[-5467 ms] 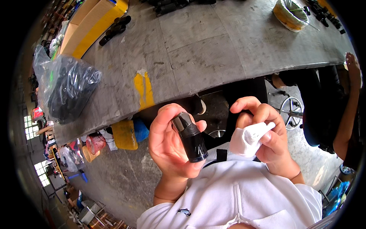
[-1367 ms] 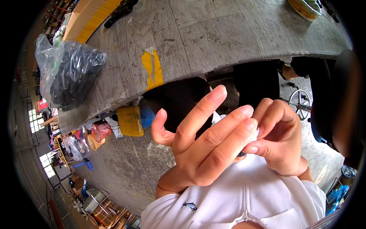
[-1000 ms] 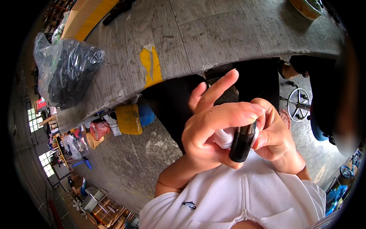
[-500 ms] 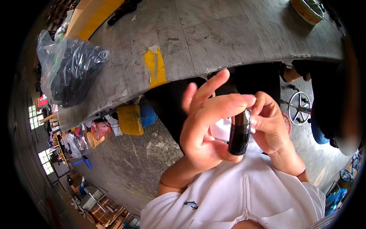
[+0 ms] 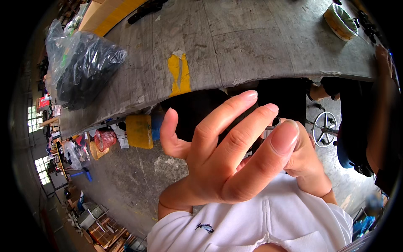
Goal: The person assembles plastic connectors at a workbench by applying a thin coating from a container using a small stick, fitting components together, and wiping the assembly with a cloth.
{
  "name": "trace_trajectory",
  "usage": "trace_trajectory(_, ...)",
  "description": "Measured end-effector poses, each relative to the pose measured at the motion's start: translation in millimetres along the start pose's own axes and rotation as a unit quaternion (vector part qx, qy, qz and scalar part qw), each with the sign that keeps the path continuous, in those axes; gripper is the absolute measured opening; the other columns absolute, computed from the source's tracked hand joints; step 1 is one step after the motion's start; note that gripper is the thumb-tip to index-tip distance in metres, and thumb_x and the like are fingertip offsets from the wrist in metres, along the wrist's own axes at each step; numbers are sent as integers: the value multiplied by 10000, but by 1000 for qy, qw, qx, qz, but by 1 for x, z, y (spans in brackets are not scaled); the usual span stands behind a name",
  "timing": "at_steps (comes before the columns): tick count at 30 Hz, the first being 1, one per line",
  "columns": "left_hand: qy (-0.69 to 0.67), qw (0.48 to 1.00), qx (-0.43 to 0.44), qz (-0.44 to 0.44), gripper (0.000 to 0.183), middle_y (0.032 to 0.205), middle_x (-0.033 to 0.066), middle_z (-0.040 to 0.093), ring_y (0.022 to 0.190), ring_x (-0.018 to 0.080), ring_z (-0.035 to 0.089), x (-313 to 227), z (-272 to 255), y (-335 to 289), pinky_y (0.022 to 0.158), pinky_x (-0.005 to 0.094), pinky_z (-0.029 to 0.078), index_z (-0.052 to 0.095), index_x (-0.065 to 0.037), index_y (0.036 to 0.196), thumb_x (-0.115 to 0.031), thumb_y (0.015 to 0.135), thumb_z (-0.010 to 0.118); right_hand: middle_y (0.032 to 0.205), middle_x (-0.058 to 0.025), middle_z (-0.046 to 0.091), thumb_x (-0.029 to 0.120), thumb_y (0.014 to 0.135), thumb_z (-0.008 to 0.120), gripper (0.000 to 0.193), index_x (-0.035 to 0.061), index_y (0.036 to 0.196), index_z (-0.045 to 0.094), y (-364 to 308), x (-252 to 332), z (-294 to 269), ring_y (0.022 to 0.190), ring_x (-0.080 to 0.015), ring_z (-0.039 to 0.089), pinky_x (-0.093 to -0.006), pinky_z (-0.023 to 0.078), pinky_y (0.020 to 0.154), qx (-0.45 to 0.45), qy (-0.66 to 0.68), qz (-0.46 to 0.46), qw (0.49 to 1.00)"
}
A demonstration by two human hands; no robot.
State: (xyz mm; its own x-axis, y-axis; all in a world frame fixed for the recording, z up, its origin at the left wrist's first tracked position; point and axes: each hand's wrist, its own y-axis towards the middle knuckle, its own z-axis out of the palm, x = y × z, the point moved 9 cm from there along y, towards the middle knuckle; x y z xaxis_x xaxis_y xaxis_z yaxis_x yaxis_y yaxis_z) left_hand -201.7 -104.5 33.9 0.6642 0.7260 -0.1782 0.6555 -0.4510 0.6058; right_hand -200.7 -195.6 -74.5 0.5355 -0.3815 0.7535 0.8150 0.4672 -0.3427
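Observation:
My left hand (image 5: 226,151) is raised in front of my chest with its fingers spread, and it covers most of what lies behind it. My right hand (image 5: 308,161) is close behind the left thumb, its fingers partly hidden. A small dark glossy cylinder shows only as a round dark rim (image 5: 276,122) between the two hands. The right fingertips appear to be closed around it, though the left thumb hides the contact. The rest of the cylinder is out of sight behind my left hand.
Ahead is a grey worktable (image 5: 243,46) with a worn yellow patch (image 5: 179,74). On its left sits a clear plastic bag (image 5: 86,69) of black items, near a cardboard box (image 5: 110,17). A lined round basket (image 5: 340,23) stands far right. Another person's arm (image 5: 380,105) is at right.
My left hand has come up and turned across the cylinder, its fingers spreading and now hiding most of it. The right hand stays near the same place. The view has shifted slightly.

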Motion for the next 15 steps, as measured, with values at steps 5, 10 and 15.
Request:
trace_trajectory(5, -106, 990, 82, -51, 867, 1188, 146, 622, 1163, 257, 537, 7, 9, 3, 1113, 435, 56, 264, -46, 1391, -224, 698, 754, 887, -7, 605, 261, 740, 723, 375, -8, 988, 639, 5, -7, -4, 849, -77, 540, -226, 427, 780, -16, 14, -27, 999)
trace_trajectory(10, -386, 908, 79, -142, 815, 1266, 221, 535, 1199, 296, 500, 30, 18, -13, 1069, 442, 216, 283, 11, 1394, -186, 729, 710, 918, -71, 650, 311, 756, 707, 448, -43, 1021, 635, 7, -9, 4, 832, -107, 599, -229, 462, 761, 65, 117, -16, 991)
trace_trajectory(15, -475, 851, 101, -198, 405, 1245, 107, 582, 1188, 235, 517, 44, 22, -18, 1065, 412, 164, 523, -23, 1233, -235, 891, 566, 918, -72, 647, 302, 754, 707, 442, -56, 1005, 643, 4, -7, 10, 829, -105, 589, -231, 453, 773, 133, 109, -5, 985)
